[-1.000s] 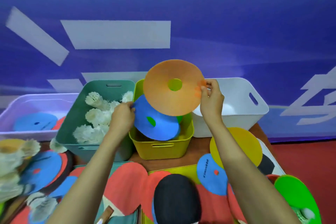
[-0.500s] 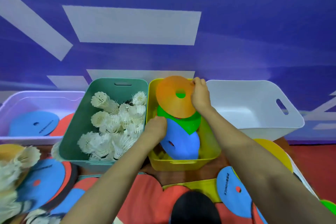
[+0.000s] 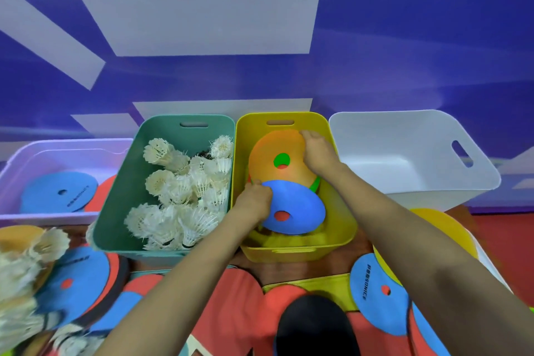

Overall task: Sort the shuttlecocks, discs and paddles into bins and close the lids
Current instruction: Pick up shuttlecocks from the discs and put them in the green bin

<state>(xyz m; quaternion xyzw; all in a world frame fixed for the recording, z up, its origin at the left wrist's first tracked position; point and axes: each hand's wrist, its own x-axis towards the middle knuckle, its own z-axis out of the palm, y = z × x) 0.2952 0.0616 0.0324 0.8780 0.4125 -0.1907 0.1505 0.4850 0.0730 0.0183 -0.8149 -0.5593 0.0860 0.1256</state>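
Both my hands are down inside the yellow bin [image 3: 341, 228]. My left hand [image 3: 255, 204] grips the left edge of a blue disc [image 3: 297, 208] lying near the bin's front. My right hand [image 3: 319, 153] holds the right edge of an orange disc [image 3: 268, 153] lying toward the bin's back, over a green disc [image 3: 316, 183]. The teal bin [image 3: 115, 211] on the left holds several white shuttlecocks [image 3: 185, 193]. A white bin [image 3: 419, 167] stands on the right. Red and black paddles [image 3: 313, 326] lie on the table in front.
A lilac bin [image 3: 17, 159] at far left holds a blue disc [image 3: 57, 192]. Loose shuttlecocks [image 3: 26, 266] and discs [image 3: 78, 280] lie at the lower left. A blue disc [image 3: 378, 295] and a yellow disc [image 3: 445, 228] lie at the right. A blue wall stands behind.
Both discs came down from above the bins into the yellow bin. The orange one now lies nearly flat at the back, the blue one at the front.
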